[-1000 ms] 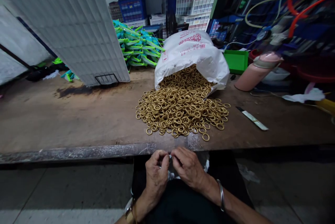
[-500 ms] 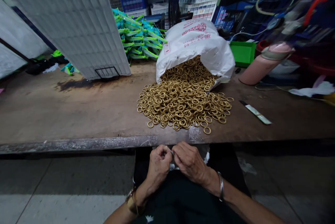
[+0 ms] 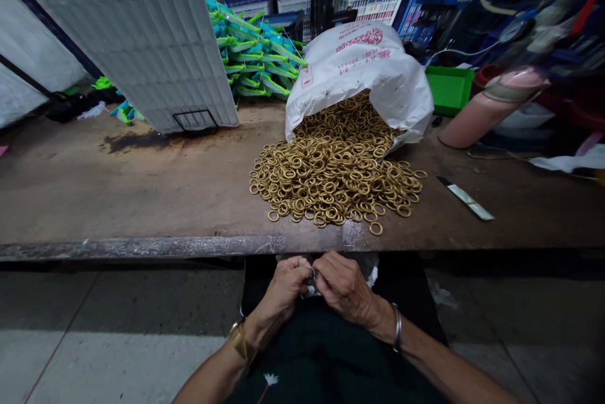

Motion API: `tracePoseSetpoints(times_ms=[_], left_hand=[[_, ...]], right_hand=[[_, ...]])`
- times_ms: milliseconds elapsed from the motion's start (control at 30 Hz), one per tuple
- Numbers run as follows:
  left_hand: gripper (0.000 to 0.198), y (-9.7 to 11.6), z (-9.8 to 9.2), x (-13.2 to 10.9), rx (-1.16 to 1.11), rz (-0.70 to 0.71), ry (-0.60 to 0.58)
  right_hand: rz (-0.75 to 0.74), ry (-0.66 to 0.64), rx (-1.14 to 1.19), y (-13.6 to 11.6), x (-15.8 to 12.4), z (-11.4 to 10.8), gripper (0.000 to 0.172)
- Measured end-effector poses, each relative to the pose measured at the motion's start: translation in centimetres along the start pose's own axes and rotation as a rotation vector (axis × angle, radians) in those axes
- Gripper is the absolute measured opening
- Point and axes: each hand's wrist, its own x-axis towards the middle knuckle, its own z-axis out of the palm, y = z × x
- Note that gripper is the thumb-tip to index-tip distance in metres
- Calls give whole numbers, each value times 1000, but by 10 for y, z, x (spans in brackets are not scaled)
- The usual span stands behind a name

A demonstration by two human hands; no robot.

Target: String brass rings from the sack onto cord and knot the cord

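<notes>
My left hand [image 3: 285, 288] and my right hand [image 3: 343, 285] meet in my lap just below the table's front edge [image 3: 142, 246]. Both are closed in a pinch on a small piece of clear plastic [image 3: 310, 289], fingertips touching. A bit of white material [image 3: 372, 273] shows behind the right hand. On the table right above lies a heap of brass rings [image 3: 333, 177] spilling from a white sack [image 3: 362, 73] lying on its side. The nearest loose ring [image 3: 375, 229] sits close to the edge.
A grey corrugated panel [image 3: 142, 38] leans at the back left. Green and blue bundles [image 3: 253, 57] lie behind it. A small blade [image 3: 466, 198] rests right of the rings, near a green bin [image 3: 449, 89] and a pink cylinder [image 3: 486, 108]. Crates are stacked behind.
The view has tilted down a little, so the table and rings sit higher in the picture. Both hands stay together in the lap, fingers working the small plastic piece.
</notes>
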Motion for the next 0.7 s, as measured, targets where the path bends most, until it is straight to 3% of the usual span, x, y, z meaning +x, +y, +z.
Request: tracePoseSetpoints(times_ms=[133,267,367,433,567,700], left_hand=[[13,0,1,1,-76,-100,-28],[10,-2,1,2,-83,-208,-30],[10,-4,4,0,-73,-206,2],[10,-4,5,-1,-53,-140,44],[13,-5,7,-6,-9,-17,103],[26,-9,8,-12,55,48,111]], right_hand=[[49,59,83,-1,-4,4,20],[338,113,262,-5,-6,9,18],[507,73,386,-8,-5,9,16],[491,43,389,-7,-5,7,16],[280,-21,296,-6,-5,-2,17],[139,-198,99,-12,-6,-16,19]])
